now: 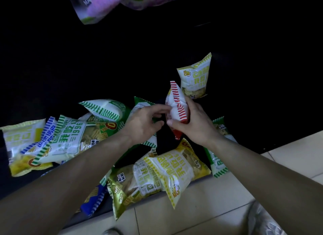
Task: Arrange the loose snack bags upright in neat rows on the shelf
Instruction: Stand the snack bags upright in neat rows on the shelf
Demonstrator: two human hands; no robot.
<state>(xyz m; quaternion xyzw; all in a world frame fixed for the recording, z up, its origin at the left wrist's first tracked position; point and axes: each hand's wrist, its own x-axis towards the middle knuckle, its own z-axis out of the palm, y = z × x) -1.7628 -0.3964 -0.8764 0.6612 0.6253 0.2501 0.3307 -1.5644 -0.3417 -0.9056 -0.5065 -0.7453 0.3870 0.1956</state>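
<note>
My right hand [195, 122] grips a red-and-white striped snack bag [176, 101], held upright above the dark shelf [104, 68]. My left hand [146, 122] reaches in from the left, and its fingertips touch the same bag's side. One yellow-trimmed bag [194, 77] stands upright on the shelf just behind, to the right. Several loose bags lie flat in a heap along the shelf's front: green-striped ones [103, 108] at the left, yellow ones [171, 168] at the front edge, a blue one [94, 201] partly under my left forearm.
Pale floor tiles [201, 208] run below the shelf's front edge. Purple-and-clear bags [108, 5] hang over from a higher shelf at the top. The shelf's back is dark, and I cannot make out anything there.
</note>
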